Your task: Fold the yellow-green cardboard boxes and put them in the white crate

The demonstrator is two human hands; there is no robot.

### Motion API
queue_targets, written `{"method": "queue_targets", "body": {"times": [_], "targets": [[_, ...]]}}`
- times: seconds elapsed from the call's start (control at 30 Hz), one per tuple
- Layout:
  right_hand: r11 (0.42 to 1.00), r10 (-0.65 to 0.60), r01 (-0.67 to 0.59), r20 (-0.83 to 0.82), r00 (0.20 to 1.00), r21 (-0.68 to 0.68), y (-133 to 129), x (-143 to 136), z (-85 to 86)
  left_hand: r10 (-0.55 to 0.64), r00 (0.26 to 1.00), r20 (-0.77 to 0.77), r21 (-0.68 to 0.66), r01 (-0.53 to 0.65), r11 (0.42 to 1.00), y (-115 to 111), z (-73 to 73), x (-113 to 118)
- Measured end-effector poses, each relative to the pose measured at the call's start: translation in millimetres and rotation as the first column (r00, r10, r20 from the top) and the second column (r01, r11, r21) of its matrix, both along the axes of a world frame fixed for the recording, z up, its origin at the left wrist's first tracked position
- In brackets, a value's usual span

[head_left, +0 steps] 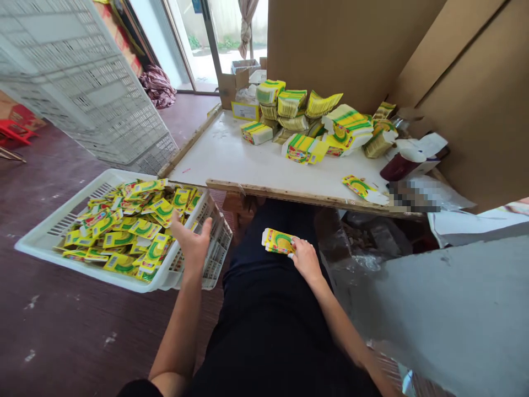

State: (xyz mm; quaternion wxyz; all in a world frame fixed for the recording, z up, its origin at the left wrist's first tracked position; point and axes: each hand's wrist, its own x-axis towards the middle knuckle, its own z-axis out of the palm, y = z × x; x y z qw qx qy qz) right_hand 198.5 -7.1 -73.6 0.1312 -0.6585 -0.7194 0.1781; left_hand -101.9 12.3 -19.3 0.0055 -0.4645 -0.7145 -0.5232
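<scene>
My left hand (192, 242) stretches forward on a bare, nearly straight arm, fingers spread loose and palm turned inward. My right hand (305, 258) sits low over my lap, wrist bent, fingertips (291, 255) pinched together, forearm angling in from the right.

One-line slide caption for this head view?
Left hand open over white crate of yellow-green cartons; right hand holds one flat carton on lap.

White crate (45, 234): at 9 o'clock, on the floor, heaped with flat cartons (124, 231). Left hand (190, 242): over the crate's right rim. Right hand (305, 259): centre, over the lap, on one flat carton (279, 241). Table (248, 160): at 12 o'clock, bearing carton stacks (306, 118) along its far side.
</scene>
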Motion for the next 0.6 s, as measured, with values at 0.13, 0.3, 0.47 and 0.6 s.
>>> {"method": "queue_targets", "body": {"times": [0.13, 0.3, 0.47, 0.6], "targets": [[0.999, -0.005, 0.006, -0.025, 1.0, 0.046, -4, -3, -5.1, -0.299, 0.943, 0.143, -0.096, 0.314, 0.945, 3, -14.7, 40], [0.986, -0.121, 0.152, -0.346, 0.931, 0.065, -3, -1, -6.8, -0.498, 0.793, 0.351, -0.091, 0.559, 0.824, 6, -18.2, 80], [0.96, -0.201, 0.273, -0.843, 0.499, -0.067, 9, -5, 7.4, -0.563, 0.438, 0.7, 0.082, 0.735, 0.673, 5, -23.4, 121], [0.981, -0.095, 0.191, -0.946, 0.309, -0.037, 10, -18, 31.7, -0.572, -0.05, 0.818, 0.445, 0.686, 0.576, 3, -6.4, 158]]}}
